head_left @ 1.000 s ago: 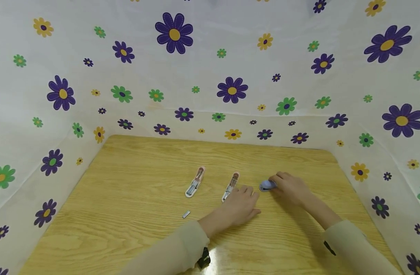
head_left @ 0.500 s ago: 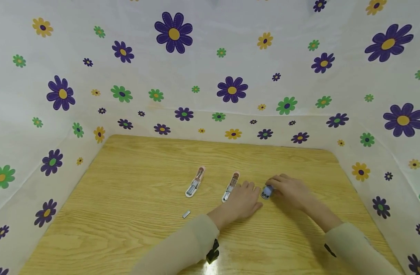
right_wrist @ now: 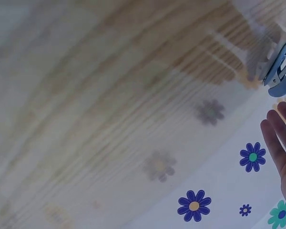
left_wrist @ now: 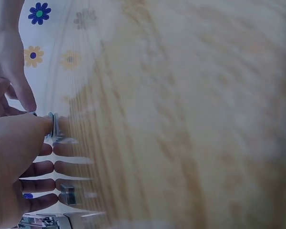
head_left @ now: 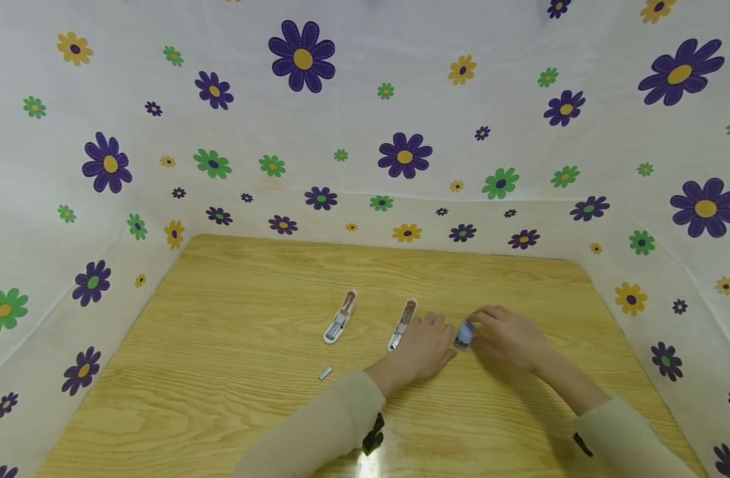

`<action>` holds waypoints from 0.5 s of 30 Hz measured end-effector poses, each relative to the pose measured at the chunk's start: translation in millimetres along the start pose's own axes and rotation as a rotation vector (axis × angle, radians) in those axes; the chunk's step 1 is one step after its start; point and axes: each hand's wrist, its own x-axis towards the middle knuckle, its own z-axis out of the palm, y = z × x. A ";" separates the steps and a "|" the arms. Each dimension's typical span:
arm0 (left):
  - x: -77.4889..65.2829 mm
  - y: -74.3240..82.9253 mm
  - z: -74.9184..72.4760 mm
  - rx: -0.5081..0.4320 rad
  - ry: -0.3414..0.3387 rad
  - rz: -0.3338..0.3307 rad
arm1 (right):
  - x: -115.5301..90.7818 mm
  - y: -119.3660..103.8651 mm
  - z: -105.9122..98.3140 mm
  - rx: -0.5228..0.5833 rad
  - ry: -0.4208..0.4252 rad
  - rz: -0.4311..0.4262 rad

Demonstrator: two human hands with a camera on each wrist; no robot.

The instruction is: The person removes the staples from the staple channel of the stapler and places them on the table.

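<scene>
A small blue stapler (head_left: pixel 463 336) stands on the table at right of centre, its front end turned toward the near side. My right hand (head_left: pixel 511 335) pinches its back end from the right. In the right wrist view the blue stapler (right_wrist: pixel 280 76) shows at the right edge, with the other fingers (right_wrist: pixel 276 143) held straight below it. My left hand (head_left: pixel 420 346) rests just left of the stapler, its fingertips touching the tabletop. In the left wrist view those fingers (left_wrist: pixel 40 185) are stretched out, and the thumb side lies close to the stapler's end.
Two pink-and-white staplers lie on the table: one (head_left: pixel 341 317) left of centre, another (head_left: pixel 403 322) partly behind my left hand. A short strip of staples (head_left: pixel 325 373) lies nearer. White flower-patterned sheets (head_left: pixel 341 133) enclose the wooden table (head_left: pixel 221 372) at the back and sides.
My right hand has turned the blue stapler so that its front end swings from the left toward the near side. The left hand has slid slightly to the right, closer to it.
</scene>
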 end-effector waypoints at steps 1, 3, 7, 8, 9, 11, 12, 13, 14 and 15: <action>1.1 0.6 0.4 -0.001 -0.001 -0.002 | -1.9 -0.3 -0.4 0.011 0.003 0.014; 3.6 1.8 1.2 0.003 -0.004 -0.006 | -5.7 -0.4 0.2 0.027 0.012 0.036; 8.2 3.1 3.0 0.017 -0.021 -0.014 | -10.2 0.1 4.4 0.030 0.035 0.040; 9.4 3.3 3.5 0.017 -0.024 -0.016 | -10.7 0.4 5.8 0.033 0.043 0.036; 10.6 3.4 4.0 0.018 -0.024 -0.018 | -11.0 0.7 6.9 0.035 0.049 0.030; 13.1 3.7 5.2 0.014 -0.021 -0.021 | -11.1 0.7 8.4 0.039 0.055 0.027; 14.3 4.0 5.7 0.012 -0.019 -0.023 | -10.9 0.6 8.7 0.042 0.056 0.027; 15.2 3.9 6.4 0.009 -0.015 -0.025 | -10.4 0.3 9.3 0.046 0.054 0.029; 16.1 4.0 6.8 0.006 -0.014 -0.027 | -9.9 0.3 9.7 0.050 0.051 0.032; 16.6 3.9 6.6 0.012 -0.013 -0.027 | -9.4 0.1 9.8 0.051 0.044 0.037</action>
